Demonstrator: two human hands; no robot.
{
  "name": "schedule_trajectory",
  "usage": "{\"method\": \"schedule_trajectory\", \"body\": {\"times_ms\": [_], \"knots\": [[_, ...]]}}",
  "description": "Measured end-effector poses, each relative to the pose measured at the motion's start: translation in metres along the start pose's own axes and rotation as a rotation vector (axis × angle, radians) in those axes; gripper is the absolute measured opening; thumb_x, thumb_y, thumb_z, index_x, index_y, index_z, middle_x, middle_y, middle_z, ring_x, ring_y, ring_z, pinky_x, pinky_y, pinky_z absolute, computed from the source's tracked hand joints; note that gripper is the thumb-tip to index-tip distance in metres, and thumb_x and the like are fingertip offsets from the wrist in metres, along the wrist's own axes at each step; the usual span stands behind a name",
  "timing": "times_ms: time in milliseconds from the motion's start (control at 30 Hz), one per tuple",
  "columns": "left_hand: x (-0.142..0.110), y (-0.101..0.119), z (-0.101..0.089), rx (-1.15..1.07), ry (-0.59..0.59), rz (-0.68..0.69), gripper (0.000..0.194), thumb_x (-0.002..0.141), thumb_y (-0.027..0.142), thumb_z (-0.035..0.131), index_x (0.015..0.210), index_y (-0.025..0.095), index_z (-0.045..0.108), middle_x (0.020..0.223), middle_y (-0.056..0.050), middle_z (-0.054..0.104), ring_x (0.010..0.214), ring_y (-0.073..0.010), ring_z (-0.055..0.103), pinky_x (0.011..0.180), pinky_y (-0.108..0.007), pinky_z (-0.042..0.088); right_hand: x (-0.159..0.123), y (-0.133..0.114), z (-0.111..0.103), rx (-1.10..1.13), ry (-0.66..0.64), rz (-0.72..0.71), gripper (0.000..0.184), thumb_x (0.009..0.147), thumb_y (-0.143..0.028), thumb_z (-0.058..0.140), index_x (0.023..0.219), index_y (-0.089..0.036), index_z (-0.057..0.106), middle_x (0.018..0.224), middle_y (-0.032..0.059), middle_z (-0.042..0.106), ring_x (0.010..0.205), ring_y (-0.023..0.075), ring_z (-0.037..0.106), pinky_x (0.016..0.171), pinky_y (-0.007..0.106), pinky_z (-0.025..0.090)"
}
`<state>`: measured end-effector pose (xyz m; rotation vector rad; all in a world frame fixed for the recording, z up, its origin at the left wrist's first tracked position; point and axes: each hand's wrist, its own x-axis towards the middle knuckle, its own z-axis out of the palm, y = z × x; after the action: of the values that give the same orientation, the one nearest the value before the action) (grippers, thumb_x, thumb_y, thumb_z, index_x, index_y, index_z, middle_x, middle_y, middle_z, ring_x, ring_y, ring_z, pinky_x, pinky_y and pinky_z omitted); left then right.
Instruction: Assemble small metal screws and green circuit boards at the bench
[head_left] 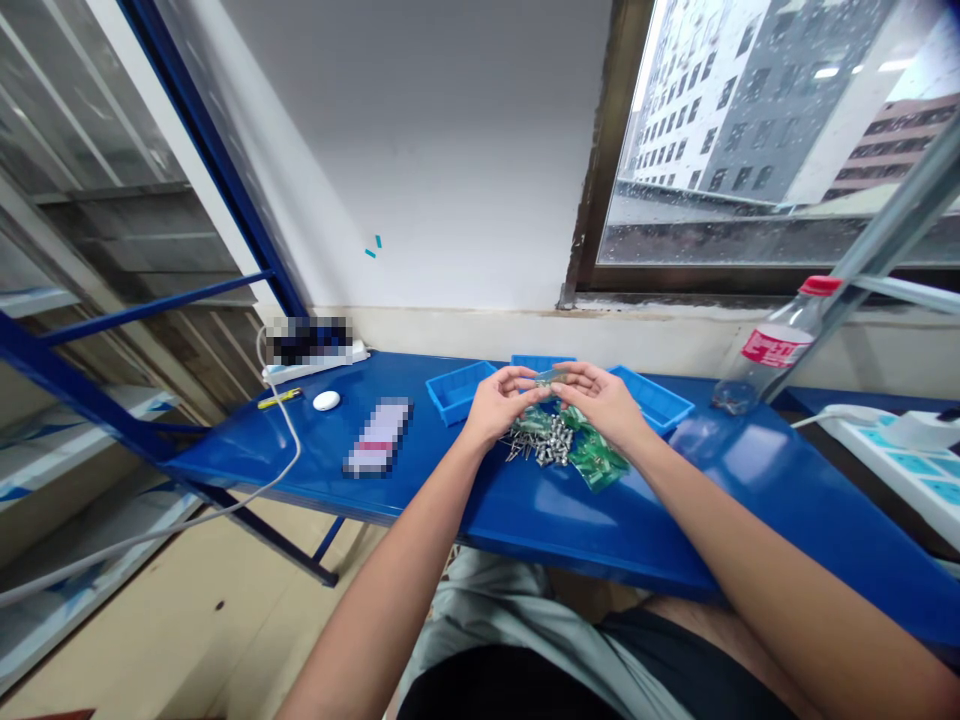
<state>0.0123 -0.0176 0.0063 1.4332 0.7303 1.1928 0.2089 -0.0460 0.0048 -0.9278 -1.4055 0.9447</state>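
Between both hands (495, 408) is some clear plastic (552, 377)

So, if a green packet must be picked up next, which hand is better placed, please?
Probably the right hand: it is just beside the green packets, while the left hand is across the metal parts from them. Both seem to hold a small clear packet, so the right must first let go.

Bare forearms (409, 555) angled inward, left grip (493, 402) and right grip (601, 398) close together, fingers (516, 374) bent
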Motion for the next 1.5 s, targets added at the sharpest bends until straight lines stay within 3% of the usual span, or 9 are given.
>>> {"method": "schedule_trajectory", "body": {"times_ms": [267,500,733,933,1067,1200,1300,1367,1500], "knots": [[-0.0021,0.001,0.0015,-0.035,-0.053,-0.006,0.058,0.067,0.043,0.092,0.113,0.015,0.07,0.086,-0.002,0.07,0.062,-0.0068,0.057,0.057,-0.02,0.041,-0.0007,-0.0006,0.0013,0.059,-0.041,0.028,0.055,0.078,-0.047,0.084,0.123,-0.02,0.068,0.106,0.0085,0.075,0.085,0.0195,0.07,0.078,0.035,0.061],[-0.0018,-0.0012,0.002,-0.019,0.015,-0.031,0.057,0.071,0.043,0.089,0.117,0.013,0.072,0.107,-0.012,0.076,0.071,-0.0133,0.065,0.058,-0.024,0.048,0.0005,0.0016,0.0011,0.064,0.024,0.019,0.052,0.074,-0.045,0.088,0.116,-0.02,0.069,0.108,0.0098,0.076,0.094,0.0233,0.071,0.074,0.034,0.061],[-0.0005,-0.0004,-0.0006,-0.034,0.026,-0.027,0.052,0.066,0.041,0.092,0.106,0.013,0.073,0.096,-0.009,0.076,0.07,-0.0117,0.065,0.057,-0.021,0.046,0.0002,0.0012,0.0014,0.054,-0.002,0.041,0.051,0.077,-0.045,0.086,0.118,-0.019,0.069,0.103,0.0082,0.074,0.086,0.0211,0.072,0.075,0.036,0.063],[-0.0022,0.0003,-0.0001,0.039,0.061,-0.04,0.052,0.069,0.046,0.09,0.105,0.012,0.075,0.087,-0.006,0.075,0.059,-0.0088,0.058,0.055,-0.022,0.046,0.001,0.0069,0.0005,0.018,0.007,0.016,0.054,0.074,-0.044,0.088,0.118,-0.019,0.069,0.107,0.0102,0.076,0.094,0.0241,0.073,0.076,0.036,0.063],[-0.0005,-0.0032,-0.0015,0.081,0.076,-0.021,0.054,0.068,0.047,0.091,0.105,0.011,0.074,0.087,-0.007,0.076,0.059,-0.0096,0.06,0.053,-0.021,0.047,-0.0003,0.007,0.002,-0.014,-0.018,-0.005,0.045,0.075,-0.044,0.087,0.109,-0.019,0.071,0.108,0.0095,0.077,0.098,0.0244,0.073,0.084,0.037,0.063],[0.0017,-0.0048,-0.0021,0.05,0.072,0.043,0.059,0.069,0.045,0.091,0.114,0.014,0.07,0.105,-0.011,0.077,0.064,-0.0104,0.066,0.061,-0.024,0.056,-0.0004,0.0045,0.0027,-0.051,-0.003,-0.032,0.04,0.077,-0.046,0.084,0.105,-0.019,0.071,0.105,0.0088,0.077,0.092,0.024,0.073,0.079,0.036,0.063],[0.001,-0.0042,-0.0006,0.057,0.098,0.088,0.054,0.073,0.045,0.089,0.112,0.013,0.07,0.108,-0.012,0.077,0.065,-0.013,0.07,0.065,-0.028,0.059,0.0003,0.0036,0.0012,-0.193,0.153,-0.069,0.037,0.079,-0.046,0.081,0.101,-0.019,0.07,0.099,0.0088,0.077,0.086,0.0236,0.072,0.074,0.035,0.061],[-0.0012,-0.0035,0.0015,0.069,0.05,0.083,0.047,0.078,0.047,0.084,0.108,0.012,0.073,0.103,-0.012,0.078,0.079,-0.0193,0.075,0.076,-0.032,0.062,-0.0001,0.0034,0.0007,-0.303,0.245,-0.103,0.034,0.081,-0.044,0.08,0.099,-0.018,0.069,0.097,0.0086,0.076,0.086,0.0236,0.072,0.076,0.036,0.061],[-0.0056,-0.0039,0.006,0.071,-0.092,0.064,0.054,0.075,0.041,0.088,0.119,0.014,0.074,0.121,-0.015,0.076,0.113,-0.0297,0.073,0.101,-0.043,0.058,-0.0045,0.0017,0.004,-0.366,0.138,-0.149,0.031,0.081,-0.036,0.078,0.106,-0.019,0.069,0.104,0.0091,0.075,0.09,0.0237,0.072,0.08,0.037,0.061]]}}
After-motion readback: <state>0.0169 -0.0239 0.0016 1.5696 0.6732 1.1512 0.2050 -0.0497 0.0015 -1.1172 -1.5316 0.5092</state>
